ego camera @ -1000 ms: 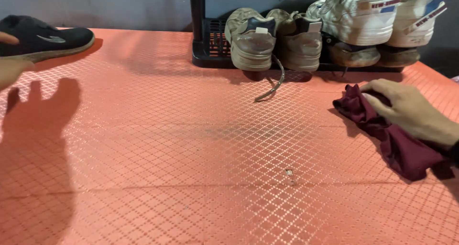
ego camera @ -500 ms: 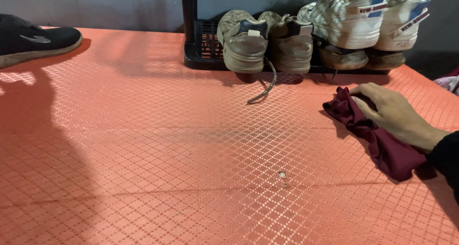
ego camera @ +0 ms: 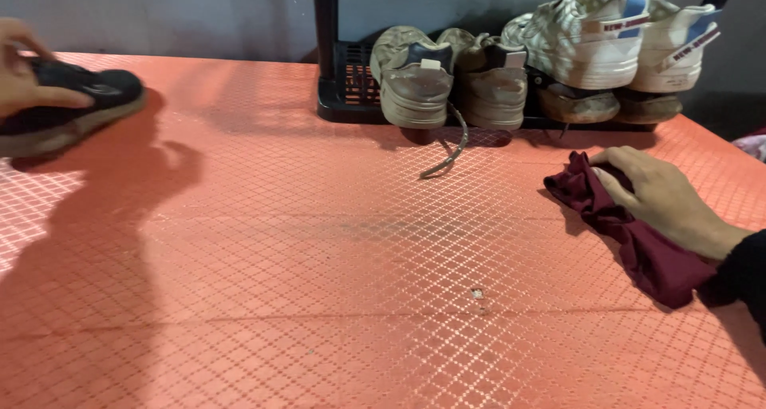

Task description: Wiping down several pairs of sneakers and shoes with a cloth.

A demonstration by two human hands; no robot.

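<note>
My left hand (ego camera: 24, 70) grips a black shoe (ego camera: 88, 102) with a pale sole at the far left edge, thumb and fingers over its top. At the right, my right hand (ego camera: 658, 197) rests palm down on a crumpled maroon cloth (ego camera: 638, 241) lying on the orange patterned mat (ego camera: 319, 249). The cloth runs from under my fingers back toward my wrist and dark sleeve.
A black shoe rack (ego camera: 343, 82) stands at the back with a worn grey pair (ego camera: 447, 78) and white sneakers (ego camera: 630, 42) stacked over brown soles. A loose lace (ego camera: 447, 150) hangs onto the mat.
My left hand, out of view half a second ago, has come back in and taken hold of the black shoe. My right hand stays on the cloth.
</note>
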